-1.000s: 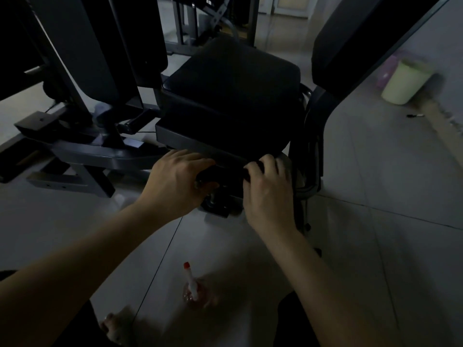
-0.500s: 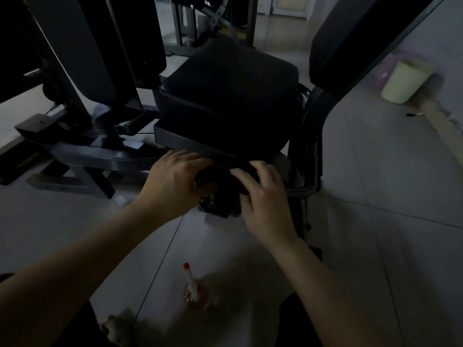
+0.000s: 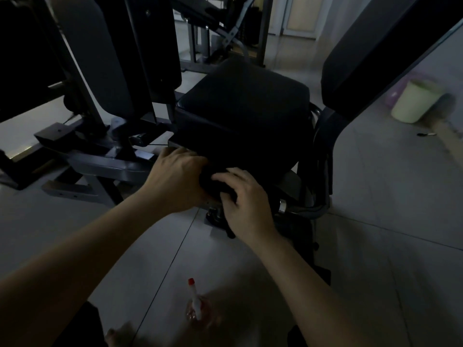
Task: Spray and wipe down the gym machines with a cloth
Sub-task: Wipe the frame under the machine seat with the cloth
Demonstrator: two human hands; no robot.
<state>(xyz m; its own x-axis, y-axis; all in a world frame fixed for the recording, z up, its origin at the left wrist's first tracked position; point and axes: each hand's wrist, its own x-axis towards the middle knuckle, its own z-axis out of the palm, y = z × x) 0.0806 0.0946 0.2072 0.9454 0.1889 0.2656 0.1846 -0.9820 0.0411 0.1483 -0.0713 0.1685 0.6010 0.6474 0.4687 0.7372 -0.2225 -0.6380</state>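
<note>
Below the front edge of the black seat pad, both hands work side by side on a dark cloth. The left hand curls over the cloth's left end, knuckles up, with its fingers wrapped around the bundle and pressed against the grey machine frame. The right hand lies just to the right, palm down, fingers spread over the cloth and pointing toward the left hand. The two hands are nearly touching, with only the dark cloth showing between them. The cloth is bunched, and its lower edge is hidden by the right hand; in the dim light it is hard to separate from the dark machine parts behind it.

A spray bottle stands on the tiled floor between the two forearms, well apart from both hands and nearer the camera. Its white nozzle with a red tip points up and away from the person.

An angled black backrest pad rises to the right of the seat. A second upright pad stands to the left of the seat. A pale green bin sits on the floor at the far right, well apart from the machine.
</note>
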